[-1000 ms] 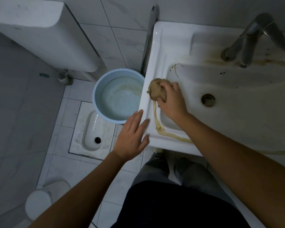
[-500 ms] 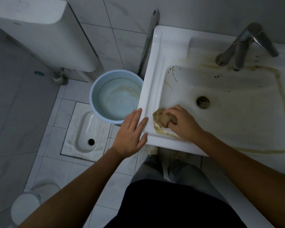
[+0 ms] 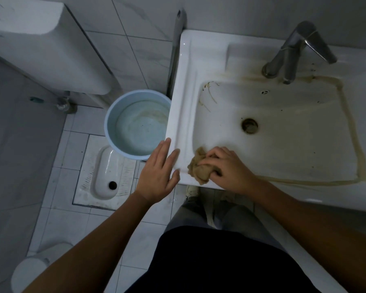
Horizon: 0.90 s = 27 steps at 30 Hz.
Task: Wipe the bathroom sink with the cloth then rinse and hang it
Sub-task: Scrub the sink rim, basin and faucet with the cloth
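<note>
Stained sink (image 3: 184, 102), cloth (image 3: 201, 172) on rim; bucket (image 3: 111, 127) beside.

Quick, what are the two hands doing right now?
Left hand: open, fingers straight, at the sink's front corner.
Right hand: gripping the cloth.

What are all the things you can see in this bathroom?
sink: one, white, right, against the wall
stain line: one, brown, bowl's back, right and front edges
tap: one, silver, back of sink
drain: one, dark, middle of bowl
cloth: one, tan, sink's front-left rim
bucket: one, light blue, floor left of sink
squat toilet: one, white, in floor near bucket
cistern: one, white, wall, upper left
left hand: one, open, at sink's front-left corner
right hand: one, gripping the cloth
</note>
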Each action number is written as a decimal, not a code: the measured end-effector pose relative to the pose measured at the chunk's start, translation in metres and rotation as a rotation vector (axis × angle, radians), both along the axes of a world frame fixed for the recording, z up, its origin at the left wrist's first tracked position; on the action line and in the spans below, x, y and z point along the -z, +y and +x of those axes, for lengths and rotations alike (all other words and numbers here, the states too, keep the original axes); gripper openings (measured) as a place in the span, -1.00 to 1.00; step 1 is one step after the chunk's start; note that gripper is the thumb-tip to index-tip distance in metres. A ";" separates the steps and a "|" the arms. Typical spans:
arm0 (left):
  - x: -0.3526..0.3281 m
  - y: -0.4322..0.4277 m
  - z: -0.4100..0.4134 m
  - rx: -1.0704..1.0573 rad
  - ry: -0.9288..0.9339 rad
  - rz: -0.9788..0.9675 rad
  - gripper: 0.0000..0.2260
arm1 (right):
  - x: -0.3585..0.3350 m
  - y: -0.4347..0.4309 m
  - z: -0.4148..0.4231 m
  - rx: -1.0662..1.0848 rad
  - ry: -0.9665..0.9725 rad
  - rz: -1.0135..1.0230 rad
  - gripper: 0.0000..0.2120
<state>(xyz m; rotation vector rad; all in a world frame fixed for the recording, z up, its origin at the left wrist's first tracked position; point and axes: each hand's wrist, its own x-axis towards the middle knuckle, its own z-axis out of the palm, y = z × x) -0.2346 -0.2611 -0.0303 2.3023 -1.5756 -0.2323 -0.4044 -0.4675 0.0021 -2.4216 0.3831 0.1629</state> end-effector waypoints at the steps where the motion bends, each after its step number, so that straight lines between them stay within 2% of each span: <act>1: -0.002 -0.001 0.000 -0.006 -0.007 0.003 -0.51 | -0.001 -0.009 -0.004 0.013 0.028 0.021 -0.60; 3: -0.004 -0.005 0.001 -0.030 -0.023 0.008 -0.52 | 0.000 -0.026 -0.011 0.093 0.099 0.062 -0.62; 6: -0.008 -0.018 0.003 -0.058 -0.026 0.008 -0.51 | 0.005 -0.043 -0.015 0.349 0.217 0.094 -0.69; 9: -0.010 -0.039 0.003 -0.033 -0.022 0.010 -0.49 | 0.007 -0.033 -0.003 0.531 0.255 0.117 -0.66; 11: -0.009 -0.049 0.001 -0.040 -0.025 0.018 -0.48 | 0.003 -0.014 0.009 0.495 0.208 0.122 -0.63; 14: -0.006 -0.055 0.001 -0.064 -0.041 0.005 -0.49 | -0.003 0.010 0.016 0.295 0.123 0.063 -0.58; 19: -0.002 -0.058 0.002 -0.074 -0.055 -0.025 -0.52 | -0.012 -0.017 -0.005 0.076 0.111 0.118 -0.61; 22: -0.004 -0.057 0.001 -0.071 -0.046 -0.040 -0.55 | -0.010 -0.045 -0.029 0.124 0.165 0.118 -0.64; 27: -0.007 -0.057 0.002 -0.068 0.007 -0.077 -0.59 | -0.002 -0.077 -0.078 0.386 0.387 -0.100 -0.66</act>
